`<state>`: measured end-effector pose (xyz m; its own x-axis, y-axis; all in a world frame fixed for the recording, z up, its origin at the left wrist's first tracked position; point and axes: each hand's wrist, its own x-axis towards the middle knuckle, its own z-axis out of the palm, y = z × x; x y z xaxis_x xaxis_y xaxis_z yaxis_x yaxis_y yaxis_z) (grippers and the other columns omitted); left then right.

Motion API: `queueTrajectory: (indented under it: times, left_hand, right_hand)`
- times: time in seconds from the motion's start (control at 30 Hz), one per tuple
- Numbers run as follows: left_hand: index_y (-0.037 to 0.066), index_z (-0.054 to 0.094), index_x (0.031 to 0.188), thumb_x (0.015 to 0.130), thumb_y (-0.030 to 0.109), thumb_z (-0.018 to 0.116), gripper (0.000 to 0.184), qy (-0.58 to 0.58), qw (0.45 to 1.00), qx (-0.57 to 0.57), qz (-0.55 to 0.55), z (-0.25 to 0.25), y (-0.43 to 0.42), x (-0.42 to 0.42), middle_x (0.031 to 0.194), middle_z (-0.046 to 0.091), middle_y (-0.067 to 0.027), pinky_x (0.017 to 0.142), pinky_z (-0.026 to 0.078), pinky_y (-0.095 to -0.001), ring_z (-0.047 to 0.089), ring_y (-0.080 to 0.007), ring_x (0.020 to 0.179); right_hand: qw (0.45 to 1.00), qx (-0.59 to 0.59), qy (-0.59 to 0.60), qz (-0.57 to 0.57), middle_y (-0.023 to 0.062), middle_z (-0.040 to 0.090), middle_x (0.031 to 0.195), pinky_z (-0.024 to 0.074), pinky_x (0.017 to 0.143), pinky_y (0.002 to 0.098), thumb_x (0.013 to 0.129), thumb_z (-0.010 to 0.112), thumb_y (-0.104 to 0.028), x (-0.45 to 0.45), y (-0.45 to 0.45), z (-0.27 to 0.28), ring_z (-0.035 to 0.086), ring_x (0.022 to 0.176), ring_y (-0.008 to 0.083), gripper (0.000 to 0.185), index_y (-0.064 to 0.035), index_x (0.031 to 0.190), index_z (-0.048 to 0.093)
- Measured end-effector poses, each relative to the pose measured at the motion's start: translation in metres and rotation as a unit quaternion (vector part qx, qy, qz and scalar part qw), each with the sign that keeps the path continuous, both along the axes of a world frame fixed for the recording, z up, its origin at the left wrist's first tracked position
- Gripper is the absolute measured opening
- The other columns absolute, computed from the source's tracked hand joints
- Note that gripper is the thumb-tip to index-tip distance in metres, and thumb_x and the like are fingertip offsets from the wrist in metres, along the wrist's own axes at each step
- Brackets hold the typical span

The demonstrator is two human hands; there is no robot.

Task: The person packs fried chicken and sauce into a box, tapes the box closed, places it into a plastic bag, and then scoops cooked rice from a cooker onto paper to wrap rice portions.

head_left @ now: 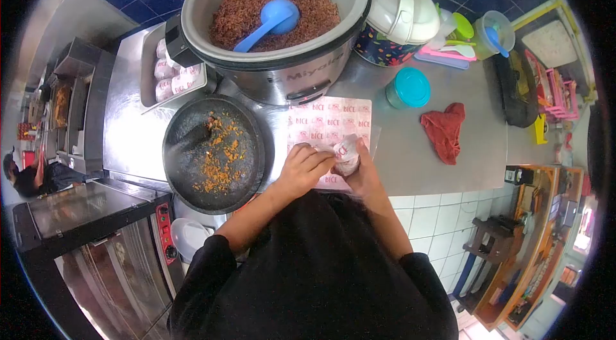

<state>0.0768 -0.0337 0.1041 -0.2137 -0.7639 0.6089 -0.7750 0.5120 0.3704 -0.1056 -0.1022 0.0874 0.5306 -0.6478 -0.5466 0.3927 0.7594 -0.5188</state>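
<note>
My right hand is wrapped round a ball-shaped bundle in printed paper. From the other side, my left hand pinches the bundle's paper edge, its fingers curled. Both hands are over a stack of printed wrapping sheets on the steel counter. Left of the sheets stands a dark stone mortar with orange-brown crumbs and a dark pestle. Behind is a large cooker of reddish-brown rice, with a blue scoop lying in it.
A metal tray of wrapped bundles is at the back left. To the right are a turquoise-lidded jar, a red cloth, a patterned container and a black case. A person stands far left.
</note>
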Motion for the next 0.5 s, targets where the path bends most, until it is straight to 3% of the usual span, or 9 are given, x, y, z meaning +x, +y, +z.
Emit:
queueTrajectory:
  times: [0.13, 0.2, 0.23, 0.3, 0.33, 0.4, 0.43, 0.47, 0.5]
  left_hand:
    - [0.007, 0.073, 0.106, 0.074, 0.014, 0.066, 0.033, -0.028, 0.992, -0.083, 0.094, 0.003, 0.011, 0.002, 0.106, 0.070, -0.0046, 0.081, 0.046, -0.0386, 0.060, -0.0210, 0.090]
    - [0.007, 0.074, 0.104, 0.075, 0.015, 0.067, 0.031, 0.041, 0.995, -0.039, 0.083, -0.008, 0.017, 0.003, 0.102, 0.071, -0.0048, 0.082, 0.047, -0.0388, 0.062, -0.0217, 0.091]
    - [0.007, 0.073, 0.102, 0.077, 0.014, 0.066, 0.027, 0.096, 0.993, -0.012, 0.065, -0.025, 0.019, 0.000, 0.102, 0.071, -0.0068, 0.085, 0.048, -0.0400, 0.064, -0.0243, 0.094]
    - [0.003, 0.069, 0.107, 0.078, 0.008, 0.071, 0.030, 0.165, 0.977, 0.112, 0.077, -0.036, 0.028, -0.011, 0.102, 0.070, -0.0150, 0.086, 0.052, -0.0425, 0.066, -0.0344, 0.097]
    - [0.002, 0.067, 0.112, 0.080, 0.008, 0.072, 0.034, 0.212, 0.966, 0.098, 0.108, -0.035, 0.032, -0.016, 0.105, 0.069, -0.0182, 0.086, 0.053, -0.0440, 0.065, -0.0376, 0.097]
    - [0.000, 0.062, 0.117, 0.089, 0.012, 0.069, 0.031, 0.375, 0.897, 0.170, 0.161, -0.015, 0.041, -0.018, 0.105, 0.068, -0.0183, 0.084, 0.054, -0.0412, 0.067, -0.0337, 0.092]
    - [-0.001, 0.059, 0.119, 0.091, 0.016, 0.070, 0.035, 0.458, 0.848, 0.210, 0.164, -0.008, 0.043, -0.015, 0.103, 0.067, -0.0178, 0.082, 0.054, -0.0392, 0.067, -0.0306, 0.090]
    - [-0.001, 0.059, 0.119, 0.091, 0.016, 0.070, 0.035, 0.460, 0.847, 0.200, 0.177, -0.010, 0.041, -0.014, 0.103, 0.067, -0.0178, 0.082, 0.054, -0.0392, 0.067, -0.0306, 0.090]
    - [-0.001, 0.056, 0.120, 0.090, 0.020, 0.073, 0.040, 0.480, 0.808, 0.235, 0.248, -0.014, 0.039, -0.014, 0.102, 0.067, -0.0158, 0.081, 0.053, -0.0369, 0.066, -0.0258, 0.089]
  right_hand:
    - [0.993, 0.109, -0.018, 0.036, 0.0044, 0.067, 0.100, 0.0466, 0.063, 0.0311, 0.093, 0.054, -0.066, 0.007, 0.007, 0.005, 0.061, 0.083, 0.0166, 0.055, -0.0161, 0.115, 0.061]
    - [0.959, 0.202, -0.170, 0.104, 0.0034, 0.061, 0.079, 0.0312, 0.053, 0.0302, 0.090, 0.056, -0.066, 0.005, 0.013, -0.008, 0.054, 0.064, 0.0166, 0.051, -0.0159, 0.096, 0.060]
    - [0.954, 0.202, -0.175, 0.134, 0.0034, 0.061, 0.079, 0.0312, 0.053, 0.0302, 0.090, 0.056, -0.066, 0.004, 0.015, -0.013, 0.054, 0.064, 0.0166, 0.051, -0.0159, 0.096, 0.060]
    - [0.926, 0.163, -0.309, 0.146, 0.0058, 0.065, 0.090, 0.0437, 0.060, 0.0338, 0.094, 0.051, -0.063, 0.010, 0.016, -0.022, 0.061, 0.075, 0.0180, 0.052, -0.0139, 0.107, 0.061]
    - [0.985, 0.100, -0.106, 0.089, 0.0071, 0.065, 0.097, 0.0472, 0.067, 0.0350, 0.095, 0.047, -0.067, 0.034, 0.023, 0.013, 0.061, 0.082, 0.0188, 0.058, -0.0139, 0.113, 0.060]
    - [0.994, 0.011, 0.094, 0.048, 0.0085, 0.065, 0.103, 0.0508, 0.075, 0.0362, 0.096, 0.043, -0.071, 0.057, 0.031, 0.031, 0.061, 0.089, 0.0196, 0.063, -0.0139, 0.118, 0.060]
    - [0.986, -0.053, 0.141, 0.074, 0.0077, 0.065, 0.105, 0.0508, 0.081, 0.0361, 0.099, 0.039, -0.067, 0.056, 0.023, -0.004, 0.061, 0.094, 0.0205, 0.062, -0.0127, 0.123, 0.058]
    - [0.971, -0.116, 0.187, 0.093, 0.0069, 0.064, 0.107, 0.0507, 0.087, 0.0360, 0.103, 0.035, -0.063, 0.058, 0.019, -0.034, 0.061, 0.100, 0.0214, 0.061, -0.0115, 0.128, 0.056]
    - [0.969, -0.121, 0.187, 0.104, 0.0069, 0.064, 0.107, 0.0507, 0.087, 0.0360, 0.103, 0.035, -0.063, 0.066, 0.021, -0.053, 0.061, 0.100, 0.0214, 0.061, -0.0115, 0.128, 0.056]
